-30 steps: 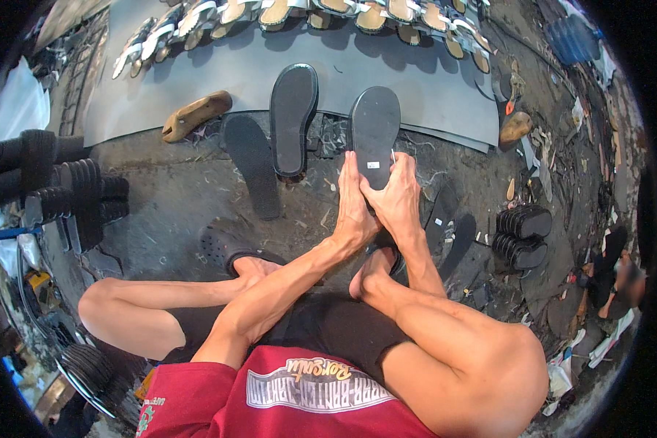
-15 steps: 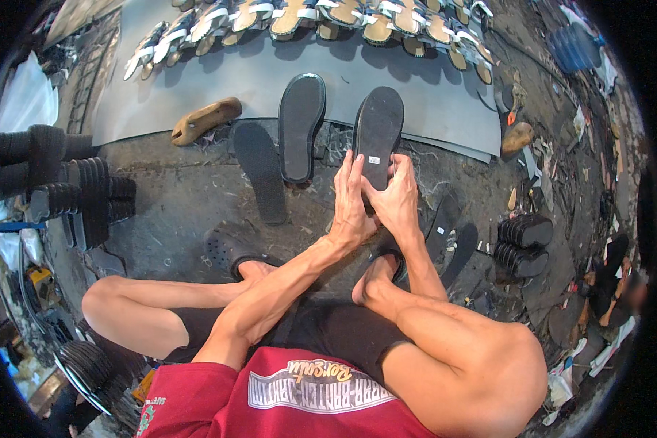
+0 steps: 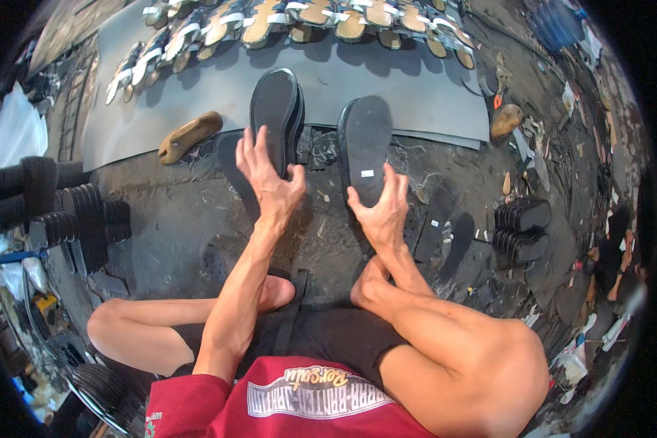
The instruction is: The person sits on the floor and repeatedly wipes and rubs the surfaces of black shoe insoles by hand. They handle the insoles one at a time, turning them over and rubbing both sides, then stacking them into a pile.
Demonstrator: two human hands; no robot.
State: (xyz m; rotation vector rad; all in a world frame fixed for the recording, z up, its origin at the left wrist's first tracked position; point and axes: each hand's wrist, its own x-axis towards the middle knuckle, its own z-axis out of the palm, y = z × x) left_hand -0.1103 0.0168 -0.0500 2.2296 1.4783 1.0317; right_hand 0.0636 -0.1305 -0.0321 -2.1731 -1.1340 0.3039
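Note:
My left hand (image 3: 269, 182) reaches around the near end of a black shoe sole (image 3: 274, 98), its thumb on the right side and its fingers over the left. A second dark edge shows beneath that sole. My right hand (image 3: 381, 208) grips the near end of another black shoe sole (image 3: 370, 135) between thumb and fingers. This one bears a small white label and overlaps a darker rimmed piece on its left. Partly behind my left hand, a flat black insole (image 3: 232, 164) lies on the floor.
Rows of sandals (image 3: 263, 25) stand on a grey sheet (image 3: 197, 84) at the far side. A wooden shoe last (image 3: 190, 136) lies left, another last (image 3: 505, 120) right. Stacked black soles (image 3: 522, 226) sit at right, more sole stacks (image 3: 87, 219) at left.
My left hand has left the labelled sole and moved left to the other sole. My right hand stays on the labelled one, which has shifted slightly left and nearer.

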